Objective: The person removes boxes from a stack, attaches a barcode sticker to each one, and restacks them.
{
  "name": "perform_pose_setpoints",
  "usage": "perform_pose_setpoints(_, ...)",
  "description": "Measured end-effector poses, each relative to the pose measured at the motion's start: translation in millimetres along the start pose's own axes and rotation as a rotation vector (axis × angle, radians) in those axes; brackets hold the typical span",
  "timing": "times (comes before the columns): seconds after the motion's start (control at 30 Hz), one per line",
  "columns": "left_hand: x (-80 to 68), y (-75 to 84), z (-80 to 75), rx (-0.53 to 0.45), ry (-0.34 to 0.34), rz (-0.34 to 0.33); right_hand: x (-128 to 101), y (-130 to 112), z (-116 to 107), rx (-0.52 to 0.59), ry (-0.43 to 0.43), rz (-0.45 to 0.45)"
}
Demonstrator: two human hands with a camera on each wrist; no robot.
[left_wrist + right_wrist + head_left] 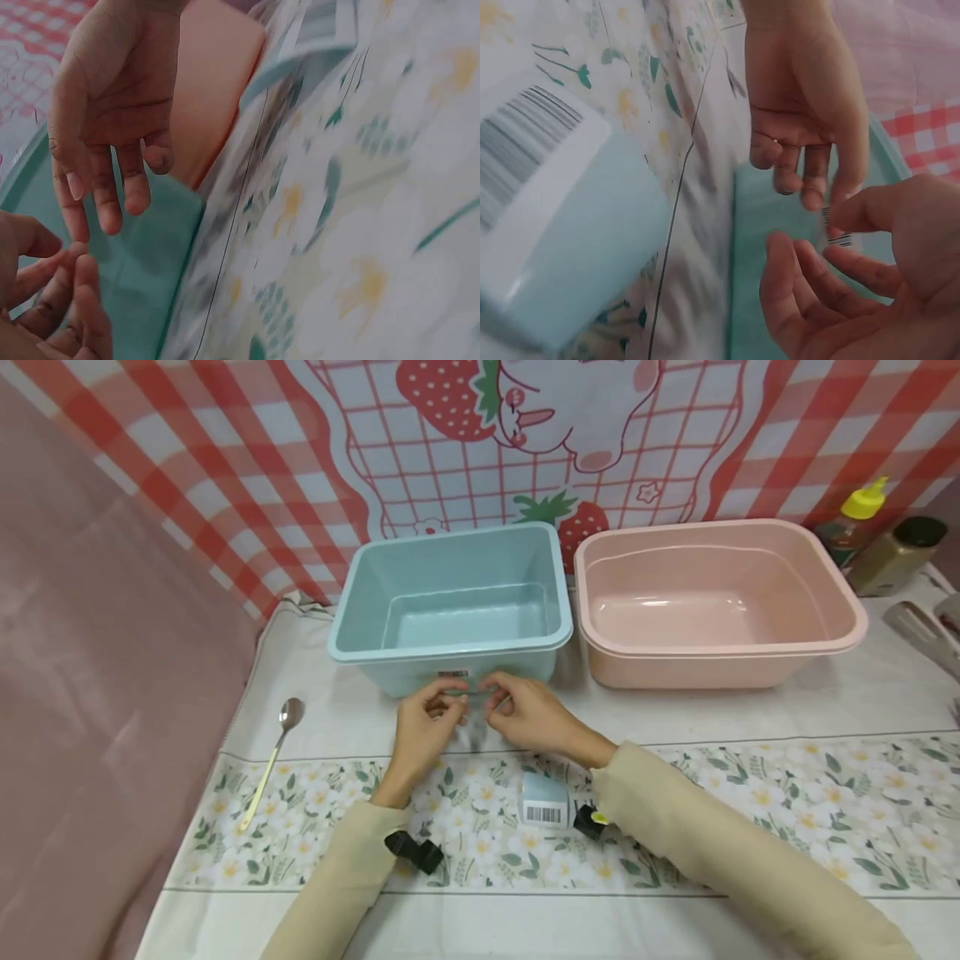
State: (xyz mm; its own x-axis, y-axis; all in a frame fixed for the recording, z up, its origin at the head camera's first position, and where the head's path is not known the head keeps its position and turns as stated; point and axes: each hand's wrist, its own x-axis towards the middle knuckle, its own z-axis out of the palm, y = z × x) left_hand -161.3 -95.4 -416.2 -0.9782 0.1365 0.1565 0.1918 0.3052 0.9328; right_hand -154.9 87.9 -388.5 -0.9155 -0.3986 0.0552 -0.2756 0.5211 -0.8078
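In front of the blue basin, my left hand and right hand face each other, fingertips close together. A thin greenish strip runs between them, its ends at the curled fingers and thumbs; its kind is unclear, and the wrist views do not show it plainly. The left hand has its fingers bent toward the thumb. Curved fingers also show on the right hand. Behind the hands, a barcode sticker is on the basin's front wall. Near the right wrist lies a curved light-blue item with a barcode label.
A pink basin stands right of the blue one. On the left lies a spoon with a yellowish handle. At the far right are a yellow-capped bottle, a dark-lidded jar and a clear item. A checked cloth hangs behind.
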Motion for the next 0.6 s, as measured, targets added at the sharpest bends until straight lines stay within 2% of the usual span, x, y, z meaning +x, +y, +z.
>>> perform_pose_setpoints(0.13, -14.9, 4.2, 8.6, -0.018, -0.132, -0.047, -20.3, 2.0, -2.4, -0.037, 0.035, -0.052)
perform_pose_setpoints(0.3, -31.6, 9.2, 19.2, 0.025, -0.286, -0.038, -52.9, 6.8, -6.6, -0.090, 0.095, -0.045)
perform_pose_setpoints(0.5, -57.5, 9.3, 24.5, 0.118, -0.409, -0.023, -99.4, 16.0, -10.8, -0.139, 0.128, 0.067)
perform_pose_setpoints(0.6, -70.1, 10.6, 26.5, 0.131, -0.467, -0.030, -120.0, 20.3, -7.5, -0.098, 0.114, 0.134)
